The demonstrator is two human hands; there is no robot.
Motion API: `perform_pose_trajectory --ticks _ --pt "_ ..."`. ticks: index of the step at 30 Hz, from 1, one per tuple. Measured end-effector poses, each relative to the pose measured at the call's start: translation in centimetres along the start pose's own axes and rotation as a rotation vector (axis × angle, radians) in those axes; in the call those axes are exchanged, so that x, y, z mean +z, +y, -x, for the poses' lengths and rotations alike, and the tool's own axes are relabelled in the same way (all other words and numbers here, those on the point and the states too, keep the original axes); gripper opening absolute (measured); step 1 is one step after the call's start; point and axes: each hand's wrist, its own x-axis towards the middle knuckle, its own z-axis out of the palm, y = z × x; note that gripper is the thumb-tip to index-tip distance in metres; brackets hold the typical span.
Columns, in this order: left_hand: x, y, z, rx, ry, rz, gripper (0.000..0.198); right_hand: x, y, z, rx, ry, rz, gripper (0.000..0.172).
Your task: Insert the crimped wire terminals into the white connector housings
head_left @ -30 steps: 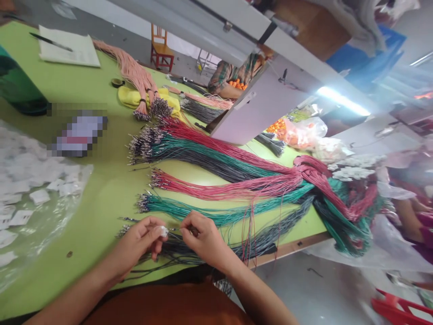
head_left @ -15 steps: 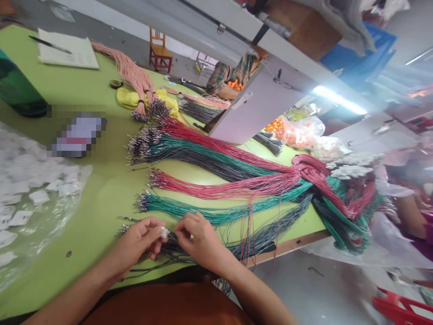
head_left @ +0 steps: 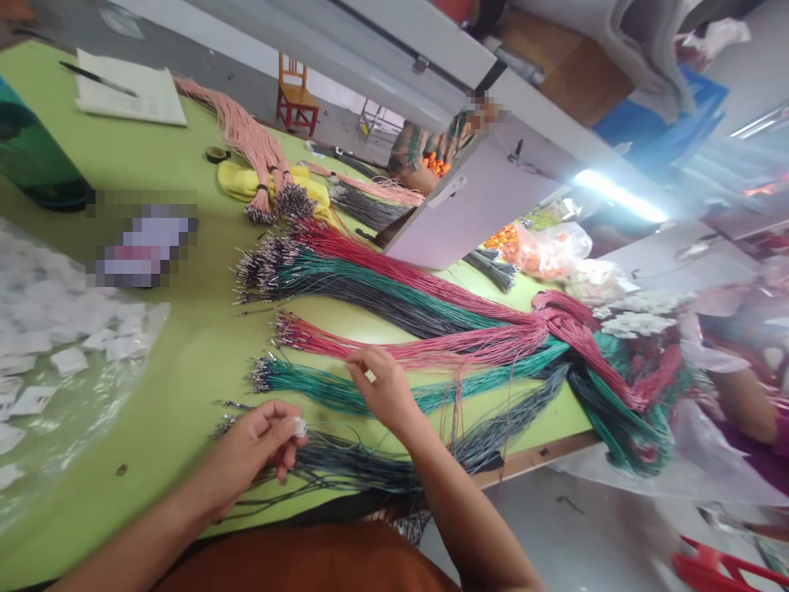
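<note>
Between the thumb and fingers of my left hand [head_left: 268,436] is a small white plastic connector [head_left: 300,426]. A thin green wire [head_left: 339,426] seems to run from it to the right. My right hand [head_left: 380,386] hovers over the bundle of green wires [head_left: 314,385], close to the lower bundle of red wires [head_left: 345,341]. Its thumb and fingertips are pinched together, and whatever may be between them is too small to make out. Beneath my hands lies a bundle of dark grey wires [head_left: 382,470], with metal terminals at its left end.
A clear plastic bag [head_left: 132,370] of white connectors lies at left, near a phone [head_left: 145,247] and a green bottle [head_left: 37,160]. Thicker red, green and black bundles stretch behind. A white panel [head_left: 456,205] stands beyond them; a co-worker's arm [head_left: 749,395] shows at right.
My right hand has moved up and to the right, away from the connector, to above the green wires. My left hand still holds the connector in nearly the same place.
</note>
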Motion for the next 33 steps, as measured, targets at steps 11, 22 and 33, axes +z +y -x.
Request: perform_pose_trajectory --ticks 11,22,33 --pt "0.0 0.1 -0.2 -0.017 0.016 0.011 0.032 0.5 3.2 -0.1 -0.060 0.059 0.508 0.011" --pt "-0.1 0.0 -0.1 0.005 -0.012 0.002 0.030 -2.3 2.9 0.4 -0.031 0.442 0.036 0.011" --pt "-0.2 0.0 0.0 0.034 -0.026 -0.022 0.032 0.7 -3.7 2.7 -0.051 -0.058 -0.377 0.010"
